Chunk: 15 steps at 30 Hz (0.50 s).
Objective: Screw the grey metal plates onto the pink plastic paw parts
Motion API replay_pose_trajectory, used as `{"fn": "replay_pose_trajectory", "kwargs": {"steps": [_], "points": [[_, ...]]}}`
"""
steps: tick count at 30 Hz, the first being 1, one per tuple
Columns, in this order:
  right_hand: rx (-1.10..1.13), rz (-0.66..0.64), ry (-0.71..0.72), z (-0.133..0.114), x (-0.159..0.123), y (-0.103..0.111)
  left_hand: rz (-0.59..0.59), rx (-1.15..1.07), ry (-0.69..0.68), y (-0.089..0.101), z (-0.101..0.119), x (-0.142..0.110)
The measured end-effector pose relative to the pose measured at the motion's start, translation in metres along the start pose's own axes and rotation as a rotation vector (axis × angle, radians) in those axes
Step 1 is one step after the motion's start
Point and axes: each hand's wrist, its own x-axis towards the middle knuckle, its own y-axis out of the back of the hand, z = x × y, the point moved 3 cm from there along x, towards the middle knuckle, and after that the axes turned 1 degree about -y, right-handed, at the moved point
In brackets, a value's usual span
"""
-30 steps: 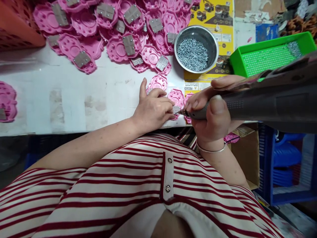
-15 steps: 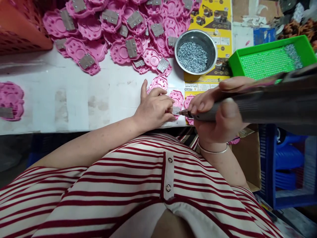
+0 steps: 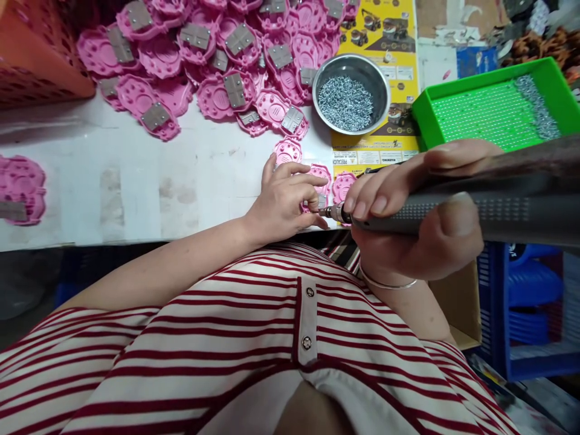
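My right hand [image 3: 408, 211] is wrapped round a dark grey power screwdriver [image 3: 493, 199], which lies almost level and points left. Its metal bit meets the near end of a pink plastic part [image 3: 318, 176], beside a small grey metal plate [image 3: 322, 200]. My left hand [image 3: 287, 199] holds this part down, thumb and index finger bent close around the bit's tip. The fingers hide much of the part and the exact point of contact. Another pink part [image 3: 287, 151] lies just beyond my left hand. One more pink part [image 3: 343, 186] sits behind the screwdriver's nose.
A metal bowl [image 3: 318, 112] of small screws stands beyond my hands. To its right is a green tray [image 3: 480, 112] with more screws. Pink parts with metal plates [image 3: 235, 90] are heaped at the back, beside an orange basket [image 3: 40, 54]. A single pink part [image 3: 22, 187] lies far left.
The screwdriver has come a little closer to the near edge, its bit now lower at my left fingertips. My right thumb has shifted right along the body. The view has moved slightly.
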Motion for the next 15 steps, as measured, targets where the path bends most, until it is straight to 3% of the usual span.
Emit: {"fn": "replay_pose_trajectory", "kwargs": {"steps": [4,8,10,15], "points": [[0.007,0.008,0.045,0.002,0.011,-0.003,0.032,-0.034,0.006,0.0,-0.001,-0.001],[0.209,0.079,0.337,-0.001,0.022,-0.007,0.0,0.031,-0.027,0.0,-0.003,-0.002],[0.263,0.127,0.418,0.0,0.024,-0.009,-0.01,0.09,-0.023,0.001,-0.007,-0.001],[0.105,0.174,0.379,0.012,0.019,-0.006,-0.037,0.192,0.012,0.004,-0.014,0.0]]}}
